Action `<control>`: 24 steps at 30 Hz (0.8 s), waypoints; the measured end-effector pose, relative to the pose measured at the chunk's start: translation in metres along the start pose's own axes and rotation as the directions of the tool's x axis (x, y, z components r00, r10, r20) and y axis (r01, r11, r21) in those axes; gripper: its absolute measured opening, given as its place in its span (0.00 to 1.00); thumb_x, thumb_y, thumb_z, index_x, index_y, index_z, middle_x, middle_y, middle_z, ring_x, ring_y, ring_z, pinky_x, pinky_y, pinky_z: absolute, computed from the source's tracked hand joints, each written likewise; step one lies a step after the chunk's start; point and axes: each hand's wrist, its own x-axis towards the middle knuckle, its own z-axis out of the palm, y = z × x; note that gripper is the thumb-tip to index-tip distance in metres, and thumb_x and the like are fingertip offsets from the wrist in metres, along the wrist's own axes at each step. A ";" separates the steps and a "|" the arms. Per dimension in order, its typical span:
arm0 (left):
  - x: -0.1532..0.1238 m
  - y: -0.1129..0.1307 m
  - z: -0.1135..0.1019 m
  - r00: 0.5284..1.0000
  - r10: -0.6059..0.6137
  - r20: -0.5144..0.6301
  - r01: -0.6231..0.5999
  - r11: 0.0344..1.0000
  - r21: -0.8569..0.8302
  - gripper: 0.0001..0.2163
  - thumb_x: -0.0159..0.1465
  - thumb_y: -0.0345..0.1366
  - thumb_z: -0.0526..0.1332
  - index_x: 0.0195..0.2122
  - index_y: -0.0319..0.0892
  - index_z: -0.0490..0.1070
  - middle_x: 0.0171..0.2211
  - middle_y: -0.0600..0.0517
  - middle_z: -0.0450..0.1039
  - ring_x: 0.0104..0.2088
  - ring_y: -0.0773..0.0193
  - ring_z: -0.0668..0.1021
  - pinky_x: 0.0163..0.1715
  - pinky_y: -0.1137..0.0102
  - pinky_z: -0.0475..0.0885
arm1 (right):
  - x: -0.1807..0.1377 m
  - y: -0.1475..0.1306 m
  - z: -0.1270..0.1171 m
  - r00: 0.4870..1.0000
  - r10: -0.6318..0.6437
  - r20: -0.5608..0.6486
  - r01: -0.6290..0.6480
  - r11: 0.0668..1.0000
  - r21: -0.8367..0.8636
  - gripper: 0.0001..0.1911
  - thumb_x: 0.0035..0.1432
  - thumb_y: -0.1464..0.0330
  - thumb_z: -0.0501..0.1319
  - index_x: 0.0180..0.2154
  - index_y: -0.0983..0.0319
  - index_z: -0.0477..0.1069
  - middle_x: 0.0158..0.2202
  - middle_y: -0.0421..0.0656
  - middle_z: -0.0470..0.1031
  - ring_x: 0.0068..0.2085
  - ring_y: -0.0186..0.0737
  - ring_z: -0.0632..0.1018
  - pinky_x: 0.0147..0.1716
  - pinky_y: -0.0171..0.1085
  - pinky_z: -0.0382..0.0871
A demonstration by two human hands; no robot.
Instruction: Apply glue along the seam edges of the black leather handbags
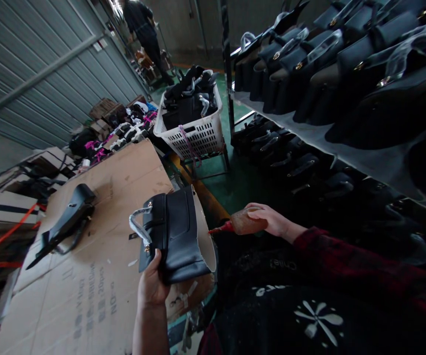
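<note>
My left hand (154, 285) is closed round the lower edge of a black handbag (175, 231) and holds it up on its side, with the wrapped handle to the left and the pale base panel to the right. My right hand (268, 219) grips a brownish squeeze bottle (244, 223) whose red nozzle touches the bag's pale base edge. A second black bag (70, 219) lies flat on the cardboard sheet (97, 276) to the left.
A white plastic basket (194, 133) full of black bags stands ahead on a frame. Metal shelves (346, 148) at the right carry rows of black bags. Boxes and clutter line the left wall. A person (144, 29) stands far back.
</note>
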 end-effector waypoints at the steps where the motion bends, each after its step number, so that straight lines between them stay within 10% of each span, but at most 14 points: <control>1: 0.000 0.000 0.000 1.000 -0.001 -0.006 0.001 1.000 0.000 0.09 0.67 0.31 0.55 0.35 0.39 0.75 0.26 0.51 0.79 0.24 0.66 0.80 0.31 0.70 0.79 | 0.000 0.000 0.000 1.000 0.017 0.003 -0.017 1.000 -0.001 0.18 0.37 0.63 0.72 0.31 0.65 0.74 0.28 0.41 0.75 0.28 0.35 0.73 0.26 0.32 0.62; 13: -0.002 0.000 0.006 1.000 0.008 -0.004 -0.008 1.000 -0.005 0.10 0.68 0.31 0.55 0.35 0.39 0.76 0.27 0.51 0.80 0.25 0.66 0.81 0.27 0.73 0.78 | -0.026 0.012 -0.010 0.977 0.193 0.087 -0.187 0.980 -0.070 0.19 0.34 0.64 0.70 0.32 0.64 0.74 0.28 0.40 0.74 0.29 0.37 0.73 0.29 0.34 0.64; 24: -0.002 -0.005 0.003 0.999 0.034 0.011 -0.034 0.999 0.003 0.09 0.67 0.31 0.56 0.37 0.40 0.76 0.28 0.51 0.80 0.27 0.66 0.81 0.31 0.72 0.78 | -0.018 0.004 -0.014 0.998 0.057 0.019 -0.056 0.998 -0.021 0.17 0.39 0.63 0.70 0.32 0.64 0.74 0.29 0.41 0.75 0.29 0.37 0.73 0.28 0.35 0.62</control>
